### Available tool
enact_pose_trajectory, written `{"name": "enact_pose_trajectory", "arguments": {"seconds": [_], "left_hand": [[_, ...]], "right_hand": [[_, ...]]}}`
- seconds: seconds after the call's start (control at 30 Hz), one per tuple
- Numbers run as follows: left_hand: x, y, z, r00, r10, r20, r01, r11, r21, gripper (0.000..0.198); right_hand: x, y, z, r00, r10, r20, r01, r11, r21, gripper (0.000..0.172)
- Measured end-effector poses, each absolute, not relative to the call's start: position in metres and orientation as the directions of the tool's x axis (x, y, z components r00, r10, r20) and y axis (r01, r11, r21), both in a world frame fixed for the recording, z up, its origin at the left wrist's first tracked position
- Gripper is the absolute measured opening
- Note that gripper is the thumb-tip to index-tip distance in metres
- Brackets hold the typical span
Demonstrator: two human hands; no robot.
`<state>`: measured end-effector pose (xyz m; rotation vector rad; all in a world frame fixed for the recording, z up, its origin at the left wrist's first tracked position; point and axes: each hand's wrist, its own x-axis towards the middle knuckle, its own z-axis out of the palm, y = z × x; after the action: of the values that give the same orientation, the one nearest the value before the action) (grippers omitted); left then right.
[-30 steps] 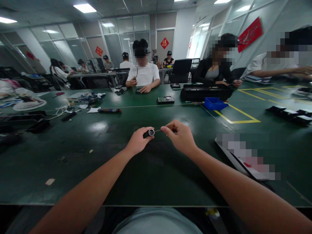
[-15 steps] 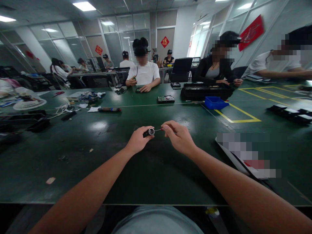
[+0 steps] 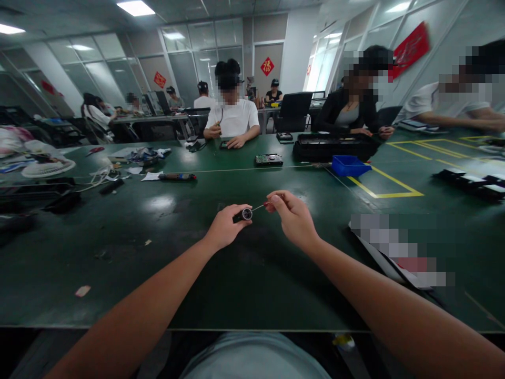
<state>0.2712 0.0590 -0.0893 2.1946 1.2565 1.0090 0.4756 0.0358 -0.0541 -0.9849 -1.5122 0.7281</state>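
The left hand (image 3: 225,229) is closed around a small black cylinder (image 3: 243,215), thumb and fingers pinching it just above the tabletop (image 3: 221,284), with its round silvery end facing the camera. The right hand (image 3: 292,217) pinches a thin tool (image 3: 263,205) with a red grip between thumb and forefinger. The tool's fine metal shaft slants down to the left, and its tip meets the cylinder's silvery end. Both hands hover close together over the middle of the green tabletop.

Farther back lie a bare drive (image 3: 269,159), a blue bin (image 3: 347,166) beside yellow tape lines (image 3: 389,185), and a long black tray (image 3: 333,147). A person in a white shirt (image 3: 233,119) sits across the tabletop, with others to the right.
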Motion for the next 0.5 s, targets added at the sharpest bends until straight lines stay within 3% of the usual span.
{"name": "enact_pose_trajectory", "arguments": {"seconds": [0.17, 0.33, 0.4, 0.5], "left_hand": [[0.271, 0.058, -0.086, 0.315, 0.868, 0.385, 0.541, -0.497, 0.678, 0.038], [0.27, 0.058, -0.084, 0.31, 0.855, 0.415, 0.529, -0.518, 0.672, 0.039], [0.27, 0.059, -0.084, 0.321, 0.847, 0.425, 0.543, -0.532, 0.65, 0.039], [0.27, 0.058, -0.085, 0.345, 0.844, 0.411, 0.559, -0.537, 0.632, 0.039]], "right_hand": [[0.476, 0.043, -0.059, 0.043, 0.919, 0.391, 0.063, 0.388, -0.92, 0.024], [0.481, 0.056, -0.067, 0.055, 0.99, 0.132, -0.217, 0.141, -0.966, 0.024], [0.483, 0.06, -0.07, 0.021, 0.996, 0.086, -0.244, 0.089, -0.966, 0.027], [0.482, 0.06, -0.07, 0.041, 0.991, 0.127, -0.211, 0.133, -0.968, 0.029]]}}
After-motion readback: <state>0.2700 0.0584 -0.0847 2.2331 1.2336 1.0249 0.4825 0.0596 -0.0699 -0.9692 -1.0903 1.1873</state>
